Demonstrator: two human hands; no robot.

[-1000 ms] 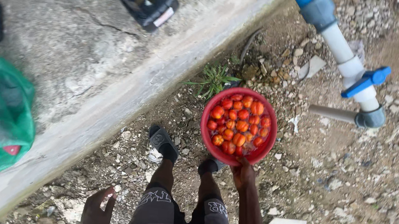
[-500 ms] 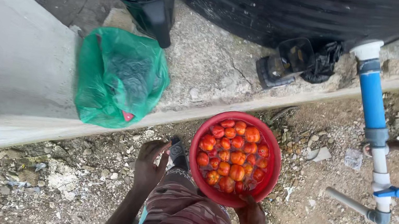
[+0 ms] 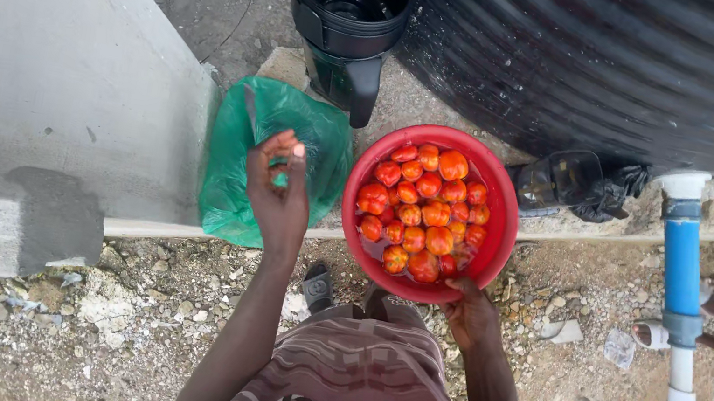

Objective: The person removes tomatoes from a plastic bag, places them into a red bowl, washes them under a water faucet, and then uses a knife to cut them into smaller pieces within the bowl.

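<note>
The right hand (image 3: 472,317) grips the near rim of a red bowl (image 3: 496,214), fingers curled around its edge from below, and holds it off the ground in front of the person's striped shirt. The bowl is full of red and orange tomatoes (image 3: 421,210) sitting in a little water. Just left of the bowl, the left hand (image 3: 278,189) is raised with nothing in it, fingers loosely bent and half open, close to the bowl's rim but not touching it. Behind that hand and left of the bowl, a green plastic bag (image 3: 234,173) lies on a concrete ledge. To the right of the bowl stands a blue and white pipe (image 3: 682,268) with a blue tap handle low down, over stony ground. Beyond the bowl a black jug (image 3: 348,11) stands upright, beside a large black ribbed tank (image 3: 623,61).
</note>
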